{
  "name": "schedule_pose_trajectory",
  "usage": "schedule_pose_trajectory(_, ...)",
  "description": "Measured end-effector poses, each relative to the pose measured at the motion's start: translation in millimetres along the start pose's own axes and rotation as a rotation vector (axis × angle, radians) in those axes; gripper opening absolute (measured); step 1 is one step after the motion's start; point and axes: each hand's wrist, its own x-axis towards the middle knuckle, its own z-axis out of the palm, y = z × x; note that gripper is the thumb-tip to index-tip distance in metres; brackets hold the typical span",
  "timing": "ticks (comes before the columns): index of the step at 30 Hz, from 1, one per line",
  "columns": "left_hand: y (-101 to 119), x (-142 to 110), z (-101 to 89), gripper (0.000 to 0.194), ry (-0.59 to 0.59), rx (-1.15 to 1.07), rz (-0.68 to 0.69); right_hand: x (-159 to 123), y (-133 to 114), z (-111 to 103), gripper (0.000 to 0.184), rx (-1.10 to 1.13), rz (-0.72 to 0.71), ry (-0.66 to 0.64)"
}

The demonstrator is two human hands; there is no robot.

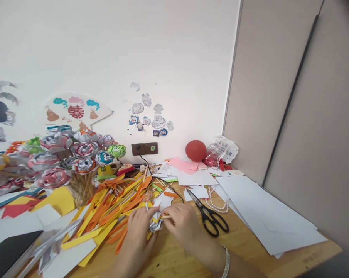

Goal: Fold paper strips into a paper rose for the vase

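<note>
Between my two hands is a small folded paper flower point(155, 224) in white and yellow, partly covered by my fingers. My left hand point(140, 226) is closed around its left side, thumb towards the top. From the right, my right hand point(181, 221) pinches a thin light wooden stick point(166, 217) whose end points at the flower. Whether the stick is joined to the flower is hidden. Orange and yellow paper strips point(113, 204) on sticks lie heaped beside my left hand. Black-handled scissors point(206, 214) rest open to the right of my right hand.
A bunch of paper roses point(84, 150) stands at the back left. White sheets point(261, 212) cover the right of the wooden table point(174, 258). A red balloon point(196, 150), a plastic bag point(222, 150) and a bead string point(217, 206) lie near the wall. A dark flat object point(12, 253) is front left.
</note>
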Motion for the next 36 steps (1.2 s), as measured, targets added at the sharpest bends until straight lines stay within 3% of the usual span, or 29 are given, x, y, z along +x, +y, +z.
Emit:
schedule_pose_trajectory(23,1.9,0.2,-1.2,0.045,-0.011,-0.009,0.0,1.4,2.4,-1.4,0.015,0.161,0.089,0.015)
schedule_pose_trajectory(27,4.4,1.9,-2.9,0.041,0.021,-0.052,-0.07,3.1,2.8,-3.0,0.007,0.248,0.156,0.055)
schedule_pose_trajectory(31,4.2,2.0,0.6,0.037,0.045,-0.146,-0.175,4.3,3.0,-2.9,0.012,0.411,0.205,-0.023)
schedule_pose_trajectory(36,-0.8,-2.5,9.4,0.045,0.066,-0.25,-0.296,6.4,5.4,-7.7,0.011,0.448,0.264,0.021)
